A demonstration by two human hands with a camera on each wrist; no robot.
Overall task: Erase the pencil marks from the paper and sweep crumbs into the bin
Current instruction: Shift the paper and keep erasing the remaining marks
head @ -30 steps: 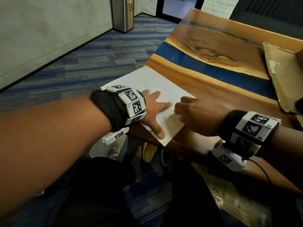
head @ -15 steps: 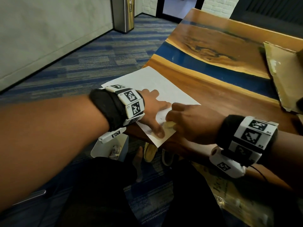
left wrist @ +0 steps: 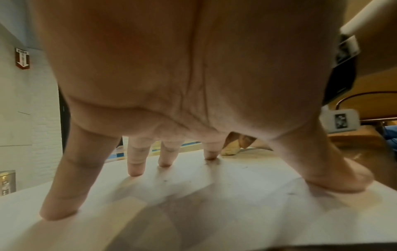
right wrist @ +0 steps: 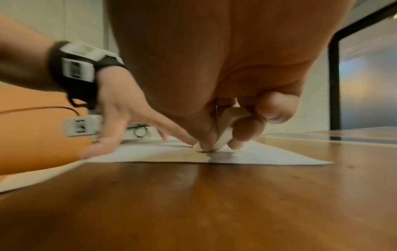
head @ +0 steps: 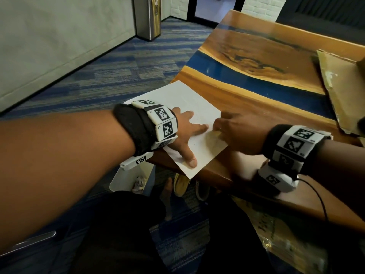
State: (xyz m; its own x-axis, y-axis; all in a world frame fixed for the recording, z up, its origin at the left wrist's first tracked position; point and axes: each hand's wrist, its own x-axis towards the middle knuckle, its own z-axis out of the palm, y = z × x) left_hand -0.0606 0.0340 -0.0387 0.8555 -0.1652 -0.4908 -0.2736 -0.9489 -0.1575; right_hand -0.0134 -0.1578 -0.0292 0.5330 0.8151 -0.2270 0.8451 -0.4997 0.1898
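Note:
A white sheet of paper [head: 183, 99] lies at the near left corner of the wooden table [head: 256, 107], one corner hanging over the edge. My left hand [head: 187, 135] presses flat on it with fingers spread [left wrist: 133, 163]. My right hand [head: 237, 131] pinches a pale eraser [right wrist: 225, 129] between thumb and fingers, its tip on the paper [right wrist: 268, 156] beside the left forefinger. In the left wrist view the eraser [left wrist: 231, 150] shows past the fingers, with small dark crumbs on the paper [left wrist: 193, 195]. A white bin [head: 126, 180] with crumpled paper stands on the floor below the table's corner.
A flattened cardboard piece [head: 343, 91] lies at the table's right side. A blue resin band [head: 246, 76] crosses the tabletop. Shoes [head: 180, 184] lie under the table near my legs. A steel floor bin [head: 148, 18] stands by the far wall.
My right hand with the eraser slid leftward toward the left thumb, then back up and right along the paper. The left hand stayed pressed on the sheet.

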